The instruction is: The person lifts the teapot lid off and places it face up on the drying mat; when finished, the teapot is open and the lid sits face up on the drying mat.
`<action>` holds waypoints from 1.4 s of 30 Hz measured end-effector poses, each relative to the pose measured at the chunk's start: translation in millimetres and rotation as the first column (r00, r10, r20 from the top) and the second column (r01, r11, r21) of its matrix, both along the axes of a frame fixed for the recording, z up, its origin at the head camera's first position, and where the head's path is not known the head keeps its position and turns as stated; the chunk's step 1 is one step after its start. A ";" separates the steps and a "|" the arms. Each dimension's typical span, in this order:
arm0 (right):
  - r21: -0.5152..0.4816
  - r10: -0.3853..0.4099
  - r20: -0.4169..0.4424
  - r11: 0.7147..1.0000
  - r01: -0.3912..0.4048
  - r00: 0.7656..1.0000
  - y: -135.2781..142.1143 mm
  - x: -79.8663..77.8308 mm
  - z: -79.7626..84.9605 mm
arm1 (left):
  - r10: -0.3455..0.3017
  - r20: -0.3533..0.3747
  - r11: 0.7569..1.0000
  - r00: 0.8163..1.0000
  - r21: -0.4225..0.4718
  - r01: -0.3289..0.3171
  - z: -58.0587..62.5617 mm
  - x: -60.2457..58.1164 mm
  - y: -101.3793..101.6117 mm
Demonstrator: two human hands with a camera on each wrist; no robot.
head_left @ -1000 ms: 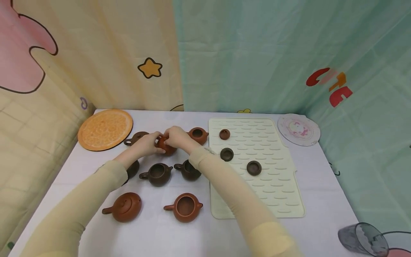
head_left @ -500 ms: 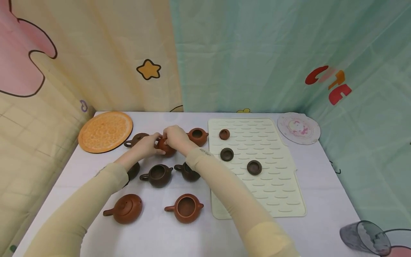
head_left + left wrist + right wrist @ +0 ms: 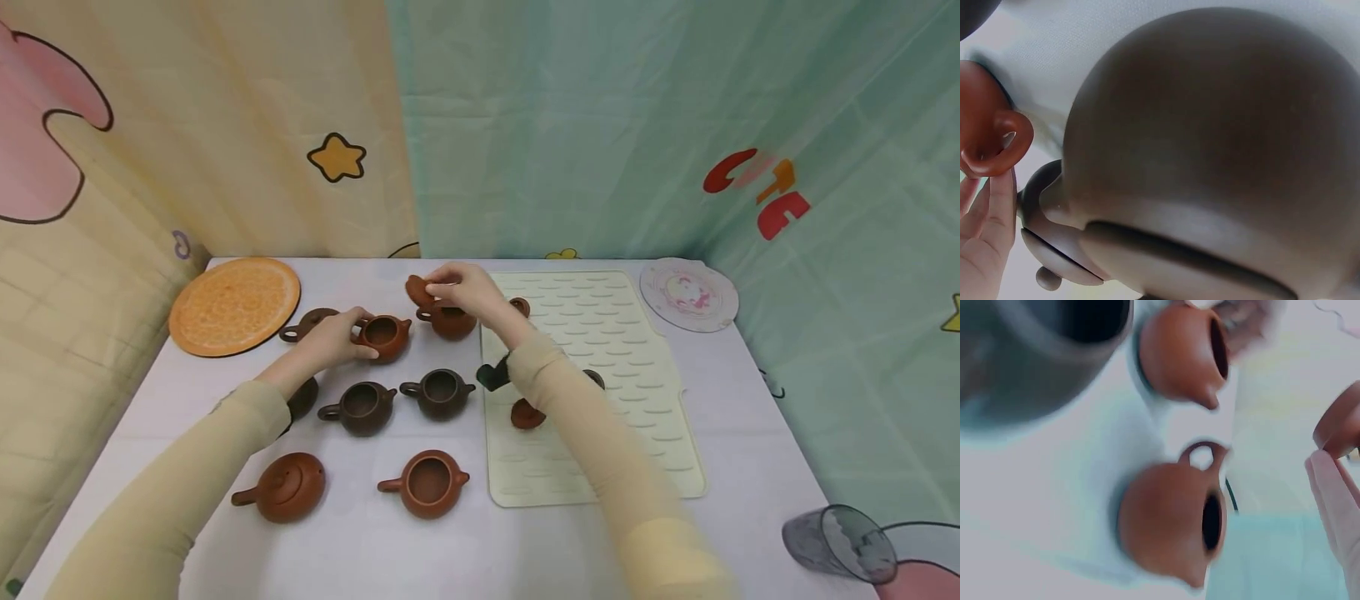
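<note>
My left hand (image 3: 333,340) holds an uncovered reddish-brown teapot (image 3: 395,345) at its handle side, thumb and fingers on either side. In the left wrist view its fingers meet the pot beside the loop handle (image 3: 1019,140). To the right, my right hand (image 3: 474,293) pinches a reddish-brown teapot lid (image 3: 418,291) in the air, tilted on edge. Beneath that lid and hand stands another open reddish-brown teapot (image 3: 452,325). The lid (image 3: 1340,422) shows at the right edge of the right wrist view, fingertips against it.
Two open dark teapots (image 3: 441,395) (image 3: 363,410), an open red teapot (image 3: 431,485) and a lidded red one (image 3: 291,487) stand nearer. A cream mat (image 3: 637,450) bears several lids. An orange round mat (image 3: 236,307), pink round mat (image 3: 688,293) and tipped glass (image 3: 836,543) lie around.
My right hand has lifted the lid off the teapot and moved right with it, baring the pot's opening. My left hand stays at the teapot.
</note>
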State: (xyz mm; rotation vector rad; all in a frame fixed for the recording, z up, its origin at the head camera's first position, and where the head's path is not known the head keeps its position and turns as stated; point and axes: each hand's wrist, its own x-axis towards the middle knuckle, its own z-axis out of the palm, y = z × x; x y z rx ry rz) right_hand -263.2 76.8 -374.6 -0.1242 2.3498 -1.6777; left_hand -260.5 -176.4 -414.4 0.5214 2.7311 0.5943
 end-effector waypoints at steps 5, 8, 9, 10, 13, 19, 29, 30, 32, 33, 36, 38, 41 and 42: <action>-0.385 -0.110 0.251 0.900 0.204 0.962 69.2 3.0 -6.4 | 0.001 0.004 1.000 1.000 -0.008 -0.001 1.3 0.8 1.7; -0.487 -0.155 0.341 0.814 0.315 0.927 109.4 5.8 -11.2 | 0.006 0.008 1.000 1.000 -0.007 -0.006 0.9 0.7 2.2; -0.513 -0.166 0.372 0.783 0.351 0.913 120.9 7.0 -13.0 | 0.008 0.011 1.000 1.000 -0.005 -0.008 0.7 0.8 2.3; -0.535 -0.177 0.399 0.752 0.385 0.900 131.0 8.4 -14.9 | 0.011 0.015 1.000 1.000 -0.003 -0.011 0.6 0.7 2.3; -0.604 -0.185 0.493 0.631 0.488 0.850 154.4 11.4 -21.9 | 0.015 0.025 1.000 1.000 0.000 -0.015 0.0 0.6 2.0; -0.583 -0.215 0.529 0.611 0.536 0.821 175.4 16.0 -34.9 | 0.020 0.031 1.000 0.999 0.003 -0.020 1.3 1.0 2.6; -0.325 -0.271 0.478 0.829 0.455 0.835 191.8 21.4 -48.7 | 0.025 0.030 1.000 0.999 -0.003 -0.025 1.6 0.9 3.3; -0.289 -0.284 0.469 0.846 0.449 0.836 192.7 22.3 -49.2 | 0.027 0.031 1.000 0.999 -0.003 -0.026 1.6 0.9 3.3; -0.243 -0.299 0.459 0.863 0.442 0.836 193.8 23.0 -50.3 | 0.028 0.033 1.000 0.999 -0.001 -0.028 2.0 1.2 3.4; -0.220 -0.305 0.457 0.872 0.438 0.836 194.2 23.4 -50.5 | 0.027 0.032 1.000 0.999 -0.002 -0.027 2.2 1.3 3.3; -0.190 -0.313 0.468 0.878 0.439 0.827 194.7 23.7 -51.4 | 0.024 0.028 1.000 0.999 -0.004 -0.023 3.5 1.9 3.2; -0.175 -0.326 0.483 0.874 0.454 0.813 194.2 23.6 -52.1 | 0.021 0.026 1.000 0.999 -0.004 -0.021 4.4 2.4 3.2; -0.129 -0.370 0.499 0.863 0.489 0.784 194.1 23.8 -53.1 | 0.023 0.033 1.000 0.999 -0.003 -0.023 4.6 2.4 3.5; -0.109 -0.387 0.498 0.860 0.499 0.776 194.0 24.0 -53.6 | 0.024 0.034 1.000 0.999 -0.003 -0.024 4.5 2.3 3.7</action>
